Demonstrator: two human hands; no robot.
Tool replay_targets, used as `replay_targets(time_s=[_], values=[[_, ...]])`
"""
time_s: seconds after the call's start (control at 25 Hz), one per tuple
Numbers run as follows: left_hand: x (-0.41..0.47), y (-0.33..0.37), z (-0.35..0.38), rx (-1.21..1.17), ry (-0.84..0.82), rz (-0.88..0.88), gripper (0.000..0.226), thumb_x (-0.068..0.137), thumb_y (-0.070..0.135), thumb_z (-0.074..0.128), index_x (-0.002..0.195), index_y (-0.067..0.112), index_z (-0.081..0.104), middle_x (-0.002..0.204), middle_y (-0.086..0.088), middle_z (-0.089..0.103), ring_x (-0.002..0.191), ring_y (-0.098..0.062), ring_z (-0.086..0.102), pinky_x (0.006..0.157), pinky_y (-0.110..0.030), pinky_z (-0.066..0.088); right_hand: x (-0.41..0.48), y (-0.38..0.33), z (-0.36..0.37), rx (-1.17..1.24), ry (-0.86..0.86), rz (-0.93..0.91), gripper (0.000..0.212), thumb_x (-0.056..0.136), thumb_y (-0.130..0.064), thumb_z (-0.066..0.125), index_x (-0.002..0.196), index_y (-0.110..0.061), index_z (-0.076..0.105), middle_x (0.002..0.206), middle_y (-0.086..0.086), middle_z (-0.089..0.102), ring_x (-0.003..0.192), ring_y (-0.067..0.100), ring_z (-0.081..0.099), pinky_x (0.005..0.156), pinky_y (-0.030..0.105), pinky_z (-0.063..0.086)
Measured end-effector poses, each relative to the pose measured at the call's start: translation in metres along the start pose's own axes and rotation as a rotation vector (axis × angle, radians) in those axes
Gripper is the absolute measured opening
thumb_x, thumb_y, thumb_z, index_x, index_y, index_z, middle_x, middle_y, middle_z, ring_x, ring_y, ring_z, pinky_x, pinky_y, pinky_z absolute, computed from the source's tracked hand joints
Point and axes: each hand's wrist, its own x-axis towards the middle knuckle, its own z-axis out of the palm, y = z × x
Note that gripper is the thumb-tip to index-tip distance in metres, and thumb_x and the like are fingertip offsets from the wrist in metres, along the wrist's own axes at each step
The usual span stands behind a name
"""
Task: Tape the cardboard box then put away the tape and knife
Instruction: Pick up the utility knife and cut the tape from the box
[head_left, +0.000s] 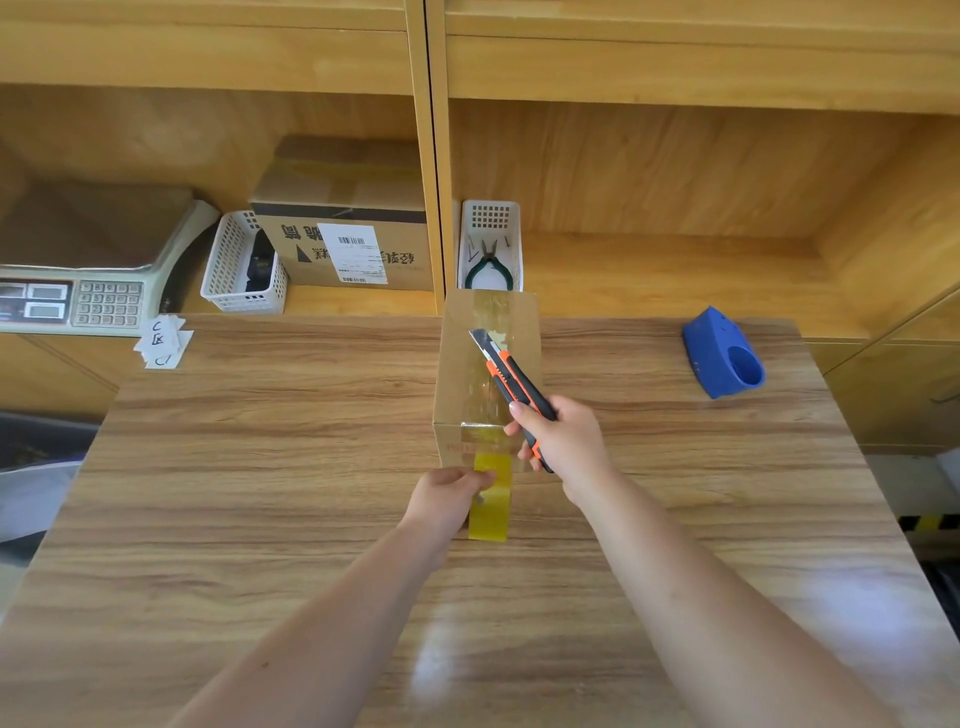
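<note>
A small cardboard box (457, 374) stands in the middle of the wooden table, with a strip of clear tape running along its top and down its near face. My left hand (447, 499) grips the yellowish tape roll (491, 506) just in front of the box; the tape still runs from the roll up onto the box. My right hand (561, 441) holds an orange-and-black utility knife (511, 382) over the box top, blade out and pointing away to the upper left.
A blue tape dispenser (724, 356) lies at the table's far right. On the shelf behind stand a white basket with pliers (491, 249), another white basket (241, 265), a labelled carton (348, 234) and a scale (78, 291). Paper slips (163, 340) lie at the far left.
</note>
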Motion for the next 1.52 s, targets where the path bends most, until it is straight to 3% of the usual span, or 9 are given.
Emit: replay_targets(time_s=[0.24,0.44,0.52,0.6,0.8,0.96,1.16,1.28,1.52], values=[[0.008,-0.006,0.007,-0.033,0.026,-0.180,0.030,0.083,0.022,0.075,0.104,0.003,0.067,0.093,-0.014,0.073,0.076,-0.031,0.071,0.067,-0.042,0.060,0.001,0.000,0.001,0.008,0.008,0.007,0.006,0.091,-0.021,0.064,0.097,-0.020,0.065,0.085,0.011,0.075,0.048,0.018,0.055,0.041,0.027,0.039],[0.005,-0.014,-0.002,-0.021,-0.023,-0.200,0.031,0.082,0.026,0.077,0.098,0.001,0.068,0.094,-0.015,0.073,0.084,-0.033,0.072,0.082,-0.050,0.059,0.001,0.000,-0.002,0.001,0.005,-0.007,0.009,0.090,-0.023,0.065,0.099,-0.023,0.065,0.086,0.009,0.075,0.050,0.017,0.056,0.041,0.027,0.041],[0.001,-0.017,-0.005,-0.043,-0.048,-0.205,0.028,0.083,0.026,0.076,0.092,0.002,0.066,0.090,-0.015,0.071,0.079,-0.030,0.071,0.076,-0.044,0.061,0.000,-0.001,-0.003,-0.005,-0.021,-0.001,0.011,0.090,-0.024,0.066,0.101,-0.023,0.065,0.087,0.008,0.076,0.052,0.017,0.056,0.042,0.027,0.042],[-0.003,-0.018,-0.008,-0.071,-0.085,-0.211,0.029,0.084,0.024,0.075,0.099,0.001,0.067,0.092,-0.014,0.071,0.076,-0.026,0.071,0.064,-0.036,0.058,-0.001,-0.001,-0.008,-0.024,-0.062,-0.013,0.016,0.089,-0.028,0.066,0.105,-0.022,0.065,0.088,0.008,0.075,0.054,0.017,0.056,0.044,0.028,0.042],[-0.009,-0.015,-0.009,-0.075,-0.110,-0.197,0.036,0.082,0.022,0.076,0.110,0.001,0.068,0.104,-0.017,0.072,0.080,-0.027,0.072,0.066,-0.035,0.058,-0.006,0.001,-0.045,-0.350,-0.103,-0.202,0.011,0.091,-0.028,0.063,0.099,-0.021,0.062,0.080,0.000,0.075,0.053,0.011,0.057,0.048,0.023,0.043],[-0.012,-0.012,-0.009,-0.081,-0.107,-0.197,0.037,0.081,0.021,0.077,0.110,0.001,0.068,0.100,-0.017,0.071,0.080,-0.028,0.071,0.074,-0.040,0.060,-0.017,0.004,-0.081,-0.719,-0.189,-0.318,0.004,0.089,-0.036,0.064,0.089,-0.033,0.060,0.078,-0.005,0.071,0.062,0.011,0.061,0.062,0.032,0.048],[-0.016,-0.010,-0.008,-0.084,-0.112,-0.189,0.036,0.082,0.022,0.077,0.109,0.001,0.068,0.094,-0.014,0.071,0.079,-0.028,0.071,0.072,-0.039,0.060,-0.031,0.006,-0.095,-1.031,-0.214,-0.386,0.016,0.086,-0.049,0.061,0.091,-0.034,0.060,0.064,-0.003,0.059,0.053,0.006,0.045,0.052,0.027,0.036],[-0.018,-0.009,-0.008,-0.096,-0.116,-0.188,0.036,0.082,0.023,0.076,0.110,0.001,0.068,0.094,-0.013,0.071,0.079,-0.027,0.071,0.067,-0.035,0.058,-0.030,0.008,-0.091,-1.162,-0.205,-0.405,0.021,0.087,-0.055,0.056,0.095,-0.036,0.058,0.069,-0.006,0.061,0.060,0.008,0.051,0.056,0.032,0.043],[-0.019,-0.007,-0.007,-0.079,-0.104,-0.191,0.034,0.083,0.024,0.076,0.108,0.004,0.067,0.101,-0.015,0.074,0.085,-0.028,0.073,0.076,-0.039,0.059,-0.024,0.008,-0.076,-1.276,-0.239,-0.445,0.021,0.091,-0.055,0.049,0.099,-0.038,0.057,0.078,-0.009,0.062,0.070,0.011,0.055,0.057,0.031,0.045]])
